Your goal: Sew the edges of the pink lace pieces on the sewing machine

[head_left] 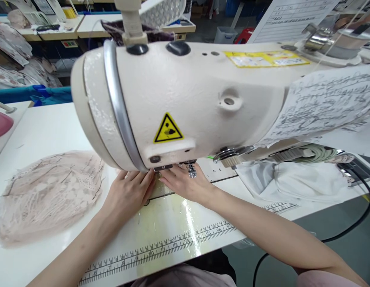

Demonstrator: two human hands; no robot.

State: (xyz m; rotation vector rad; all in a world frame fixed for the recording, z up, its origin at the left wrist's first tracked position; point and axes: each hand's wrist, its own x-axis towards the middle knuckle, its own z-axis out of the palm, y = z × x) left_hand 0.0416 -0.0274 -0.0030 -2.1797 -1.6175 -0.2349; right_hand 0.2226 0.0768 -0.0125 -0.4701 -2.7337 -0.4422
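Observation:
The white sewing machine head [185, 95] fills the upper middle of the view and covers the needle area. Under its left end lies my left hand [129, 187], fingers stretched forward and flat on the bed, their tips hidden by the machine. Close beside it, my right hand [185, 181] reaches in under the head, thumb towards the left hand; most of its fingers are out of sight. Whatever lies beneath the fingertips is hidden. A pale pink lace fabric piece [50, 191] with dark thread lines rests on the table to the left of my left hand.
A printed ruler strip [161, 251] runs along the table's front edge. White cloth [304, 179] and a coil of pale green cord [318, 152] lie at the right. Handwritten paper [325, 103] hangs on the machine. A black cable [360, 215] loops below the table's right side.

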